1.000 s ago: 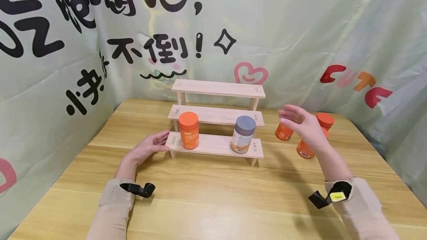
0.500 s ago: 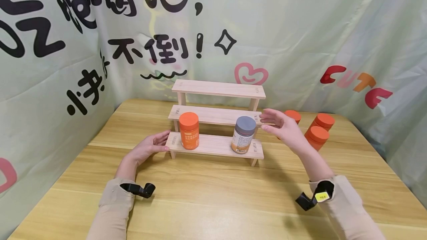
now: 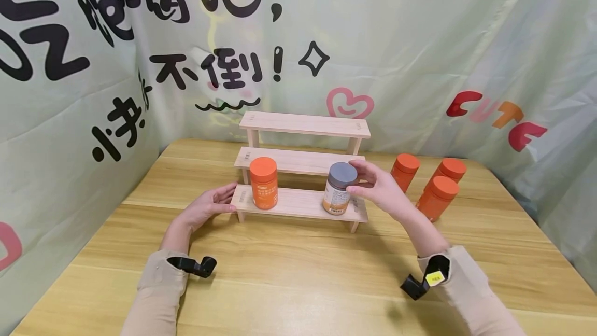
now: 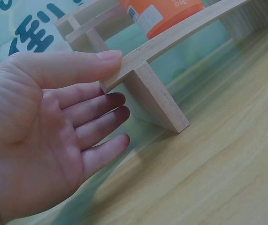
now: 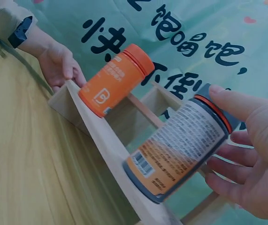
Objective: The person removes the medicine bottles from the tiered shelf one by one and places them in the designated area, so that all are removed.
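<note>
1. I am watching the right hand (image 3: 380, 191) wrapping its thumb and curled fingers around the lid of the grey-lidded jar (image 3: 339, 187); the right wrist view is showing the thumb on the lid's rim and the fingers behind it.
2. That jar is standing upright on the lowest step of the wooden rack (image 3: 303, 204), toward its right end.
3. The left hand (image 3: 208, 207) is lying open with straight fingers, its thumb pressing the left end of that same step and gripping nothing.
4. The orange jar (image 3: 263, 182) is standing upright on the lowest step near the left end, well apart from the grey-lidded one.
5. 3 orange bottles (image 3: 434, 198) are standing on the desk (image 3: 298, 274) just right of the rack.
</note>
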`<state>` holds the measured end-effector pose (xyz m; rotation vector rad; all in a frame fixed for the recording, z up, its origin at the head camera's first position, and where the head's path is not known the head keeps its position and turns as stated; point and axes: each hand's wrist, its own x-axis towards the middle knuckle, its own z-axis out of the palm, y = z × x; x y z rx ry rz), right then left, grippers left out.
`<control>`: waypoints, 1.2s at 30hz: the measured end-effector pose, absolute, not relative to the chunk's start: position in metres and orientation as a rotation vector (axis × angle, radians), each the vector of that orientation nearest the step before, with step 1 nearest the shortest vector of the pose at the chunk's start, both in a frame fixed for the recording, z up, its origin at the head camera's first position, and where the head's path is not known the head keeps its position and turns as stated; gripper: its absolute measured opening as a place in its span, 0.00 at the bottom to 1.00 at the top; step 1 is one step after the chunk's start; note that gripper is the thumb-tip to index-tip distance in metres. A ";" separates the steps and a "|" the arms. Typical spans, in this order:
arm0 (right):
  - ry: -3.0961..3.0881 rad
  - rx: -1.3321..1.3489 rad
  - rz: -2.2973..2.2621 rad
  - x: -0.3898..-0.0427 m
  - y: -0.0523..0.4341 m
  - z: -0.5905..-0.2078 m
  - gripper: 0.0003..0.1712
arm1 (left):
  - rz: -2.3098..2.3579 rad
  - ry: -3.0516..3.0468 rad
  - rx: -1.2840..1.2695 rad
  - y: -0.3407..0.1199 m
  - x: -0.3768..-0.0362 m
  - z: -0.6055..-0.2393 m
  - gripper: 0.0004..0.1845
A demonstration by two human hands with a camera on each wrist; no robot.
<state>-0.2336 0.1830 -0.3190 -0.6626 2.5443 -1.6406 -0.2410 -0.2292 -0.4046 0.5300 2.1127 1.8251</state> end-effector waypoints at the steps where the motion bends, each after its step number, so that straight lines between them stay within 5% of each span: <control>1: 2.535 -0.666 -1.646 -0.234 0.182 -0.320 0.37 | 1.822 2.116 0.528 -0.229 -0.241 -0.405 0.44; 36: 2.643 -0.657 -1.683 -0.233 0.175 -0.327 0.31 | 1.804 2.148 0.518 -0.229 -0.241 -0.405 0.44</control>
